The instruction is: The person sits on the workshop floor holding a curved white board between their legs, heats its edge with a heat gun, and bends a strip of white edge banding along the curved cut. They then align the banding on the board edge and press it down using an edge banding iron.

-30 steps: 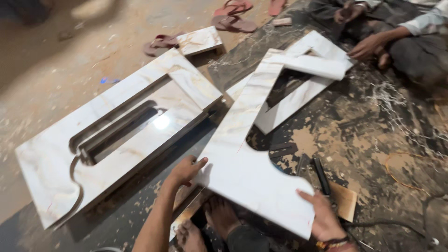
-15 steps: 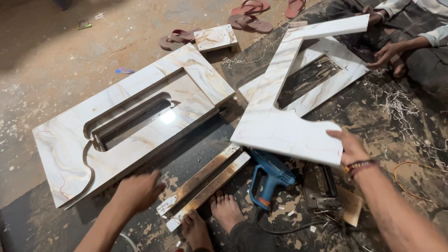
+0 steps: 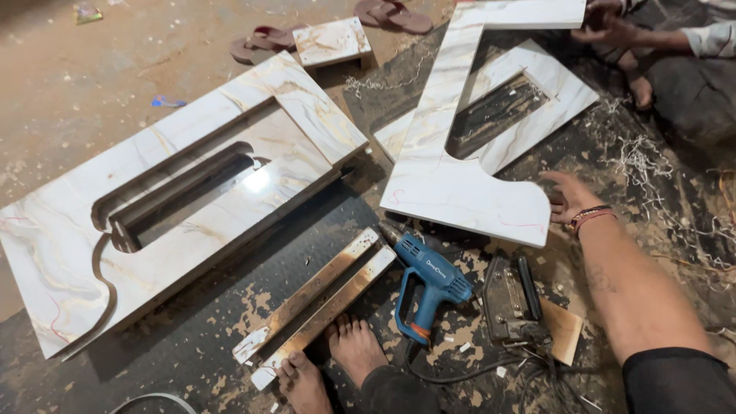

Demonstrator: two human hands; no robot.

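My right hand (image 3: 573,201) grips the near right edge of a white marble-patterned cut-out panel (image 3: 452,180), thumb on top. The panel is lifted and stretches away to the top of the view, where another person's hand (image 3: 606,27) holds its far end. Below it lies a second panel with a rectangular opening (image 3: 563,96). My left hand is out of view. My bare feet (image 3: 349,356) rest on the floor at the bottom.
A large marble-patterned board with slot cut-outs (image 3: 307,115) lies on the left. A blue heat gun (image 3: 429,284), a dark hand tool (image 3: 510,299) with cables and two long strips (image 3: 322,303) lie near my feet. Sandals (image 3: 261,42) and a small block (image 3: 333,40) lie beyond.
The cut-out panel has swung right and away, uncovering the heat gun and strips. My left hand let go of it and dropped out of view. The other person now holds its far end.
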